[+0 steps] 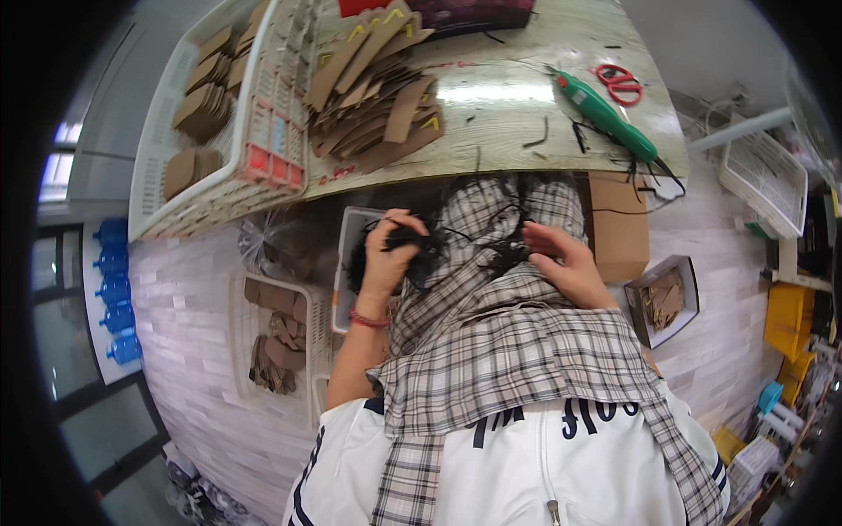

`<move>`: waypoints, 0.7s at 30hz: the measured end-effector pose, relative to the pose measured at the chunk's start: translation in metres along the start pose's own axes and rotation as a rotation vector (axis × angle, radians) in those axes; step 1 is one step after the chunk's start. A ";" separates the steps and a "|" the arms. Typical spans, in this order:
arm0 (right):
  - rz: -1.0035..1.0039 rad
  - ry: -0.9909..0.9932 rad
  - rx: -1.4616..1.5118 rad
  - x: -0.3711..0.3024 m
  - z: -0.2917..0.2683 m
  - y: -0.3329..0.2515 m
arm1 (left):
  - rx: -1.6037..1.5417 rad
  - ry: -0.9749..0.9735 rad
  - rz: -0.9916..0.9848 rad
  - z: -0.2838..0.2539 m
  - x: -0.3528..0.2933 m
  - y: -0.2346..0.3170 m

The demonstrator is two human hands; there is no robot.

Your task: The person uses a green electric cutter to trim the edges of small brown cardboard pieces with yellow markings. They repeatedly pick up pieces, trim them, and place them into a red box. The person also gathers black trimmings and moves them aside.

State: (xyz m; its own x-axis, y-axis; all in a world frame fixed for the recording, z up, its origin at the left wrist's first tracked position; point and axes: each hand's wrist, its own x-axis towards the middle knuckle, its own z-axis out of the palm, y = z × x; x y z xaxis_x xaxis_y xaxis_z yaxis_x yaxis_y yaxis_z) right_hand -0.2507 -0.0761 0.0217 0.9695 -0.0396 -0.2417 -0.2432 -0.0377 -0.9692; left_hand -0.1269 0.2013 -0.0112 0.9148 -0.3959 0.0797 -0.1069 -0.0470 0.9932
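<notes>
My left hand [386, 250] is closed around a tangled bunch of thin black strips [424, 256], held over my lap at the left. Above the right side of my lap, my right hand [566, 263] has its fingers stretched out and apart, with nothing visibly gripped. Close to its fingertips, more black strips [507, 256] lie on the checked apron [491, 351] across my legs. Whether the fingertips touch these strips, I cannot tell.
On the table [500, 88] are stacked curved brown pieces [377, 105], a white crate [272, 131], red scissors [619, 85] and a green corded tool [610, 114]. Below stand a white basket [320, 333], a cardboard box [619, 228] and an open box [693, 302].
</notes>
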 end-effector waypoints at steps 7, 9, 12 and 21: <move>0.032 0.149 0.109 0.007 -0.009 0.020 | 0.862 0.220 -0.434 -0.138 -0.086 -0.083; -0.010 0.192 0.037 0.011 -0.014 0.014 | 1.070 0.117 -0.628 -0.130 -0.080 -0.065; -0.041 0.219 0.029 0.022 -0.020 0.004 | 1.015 -0.075 -0.557 -0.120 -0.041 -0.015; 0.234 -0.151 0.684 0.113 0.031 -0.066 | 0.374 0.295 0.091 -0.099 0.193 0.119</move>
State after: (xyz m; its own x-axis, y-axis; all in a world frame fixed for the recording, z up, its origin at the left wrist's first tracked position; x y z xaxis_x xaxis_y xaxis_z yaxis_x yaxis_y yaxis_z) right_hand -0.1246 -0.0471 0.0570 0.9000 0.1696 -0.4016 -0.4195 0.5879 -0.6917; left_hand 0.0755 0.2099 0.1305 0.9609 -0.1393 0.2395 -0.2749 -0.3724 0.8864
